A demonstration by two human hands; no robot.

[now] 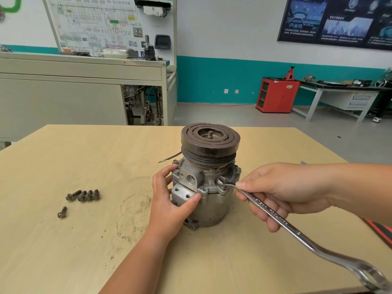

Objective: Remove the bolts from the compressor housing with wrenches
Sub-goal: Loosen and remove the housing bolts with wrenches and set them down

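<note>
Right hand point(282, 192) grips a ring wrench point(275, 217) seated on a flange bolt point(221, 180); left hand point(169, 198) clasps the compressor housing point(210, 209), upright on the table point(63, 251) — a shallow seating could slip, rounding the head.

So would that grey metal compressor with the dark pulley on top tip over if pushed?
Likely heavy for its size: the grey metal compressor looks like thick cast metal. Possibly top-heavy, with the wide dark pulley on top; the left hand steadies it. Standing upright, it shouldn't roll.
</note>
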